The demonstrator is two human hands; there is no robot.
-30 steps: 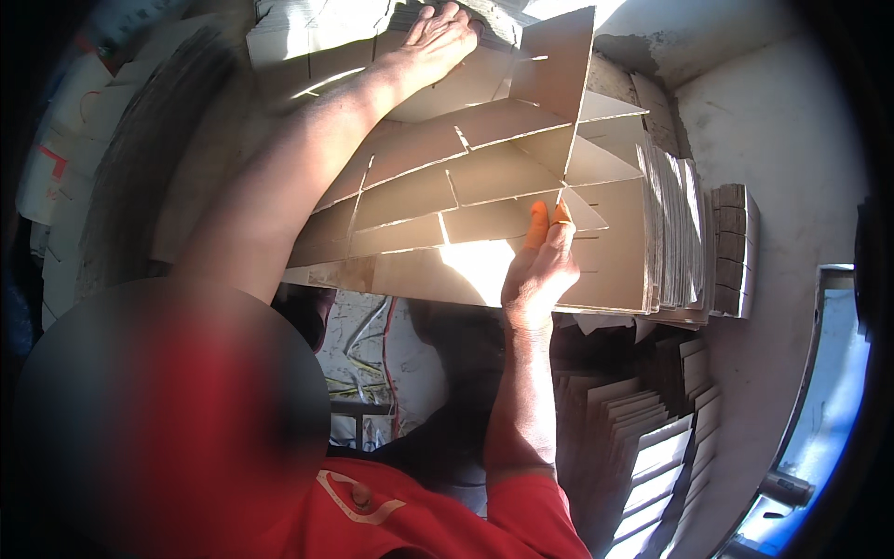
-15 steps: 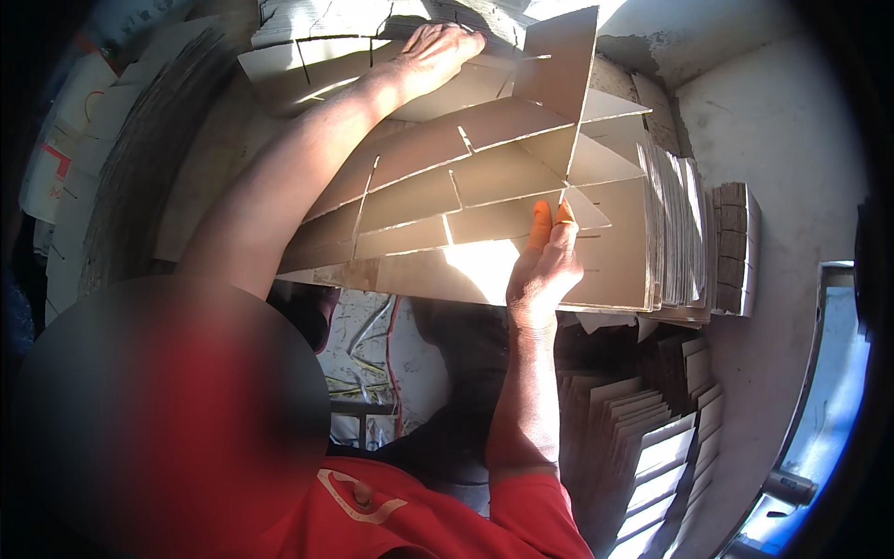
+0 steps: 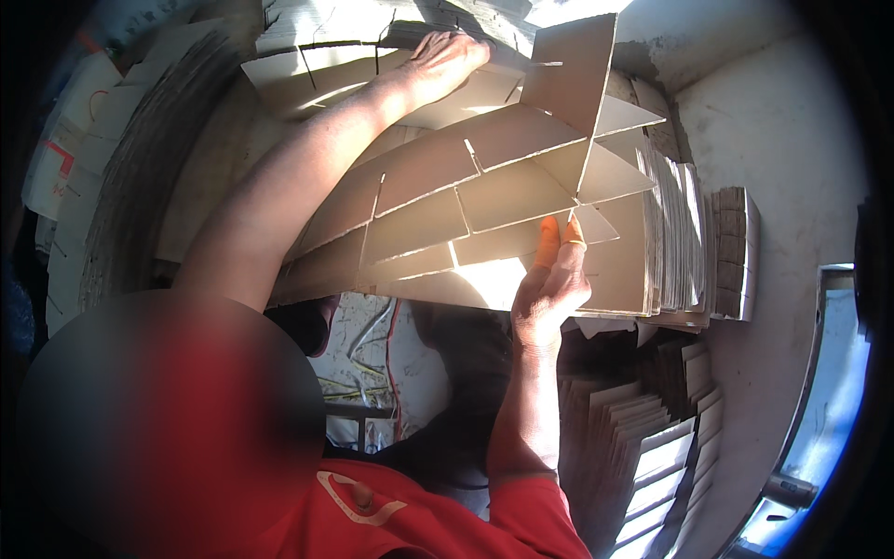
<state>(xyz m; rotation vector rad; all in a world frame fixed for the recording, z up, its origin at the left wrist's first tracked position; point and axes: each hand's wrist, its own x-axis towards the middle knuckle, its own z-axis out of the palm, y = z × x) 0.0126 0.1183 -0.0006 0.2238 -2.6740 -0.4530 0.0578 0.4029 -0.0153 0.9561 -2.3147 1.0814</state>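
Note:
Several slotted cardboard strips stand on edge, fanned out in front of me. A cardboard cross-piece stands upright across their right ends, fitted into their slots. My right hand, with orange covers on thumb and finger, pinches this cross-piece at its near lower end. My left hand reaches over the strips to the far side, its fingers bent over the far cardboard strip; its fingertips are partly hidden.
A stack of cardboard sheets stands on the right, with a smaller bundle by the wall. More cardboard pieces stand below right. A tall stack rises at left, and slotted sheets lie at the back.
The cross-piece and the joined strips have shifted slightly right and toward me, and my right hand has moved with them. My left hand has moved a little toward me.

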